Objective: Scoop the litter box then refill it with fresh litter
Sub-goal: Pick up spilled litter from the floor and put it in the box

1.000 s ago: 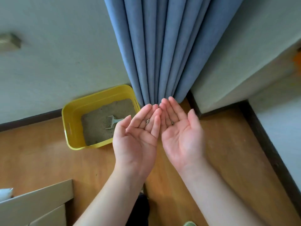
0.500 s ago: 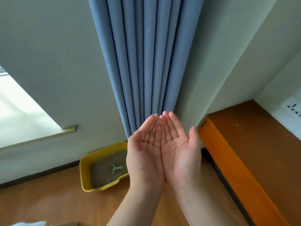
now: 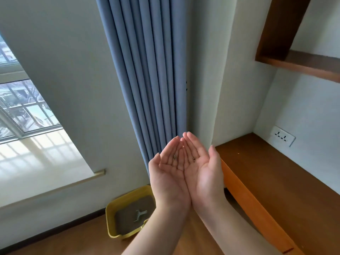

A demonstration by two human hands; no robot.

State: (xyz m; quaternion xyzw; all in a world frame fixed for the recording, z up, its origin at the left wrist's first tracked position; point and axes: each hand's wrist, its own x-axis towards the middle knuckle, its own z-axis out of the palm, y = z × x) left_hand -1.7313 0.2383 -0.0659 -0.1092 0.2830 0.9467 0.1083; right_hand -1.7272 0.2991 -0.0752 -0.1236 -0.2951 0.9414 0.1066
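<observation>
My left hand (image 3: 170,173) and my right hand (image 3: 201,168) are held up palm-up, side by side and touching along their edges, fingers straight. A few small grains of litter stick to the fingers of both hands. Low on the floor behind my left forearm stands the yellow litter box (image 3: 111,219), against the wall. Grey-brown litter (image 3: 128,216) fills it, and a pale grey scoop (image 3: 139,215) lies on top of the litter. Neither hand holds anything.
A blue curtain (image 3: 147,80) hangs in the corner above the box. An orange-brown wooden desk (image 3: 276,181) runs along the right wall, with a wall socket (image 3: 281,136) and a shelf (image 3: 303,63) above it. A window (image 3: 20,107) and its sill are at left.
The view has tilted up and drawn back from the floor, so the litter box sits lower and smaller. My hands have come together, edges touching, and stay palm-up.
</observation>
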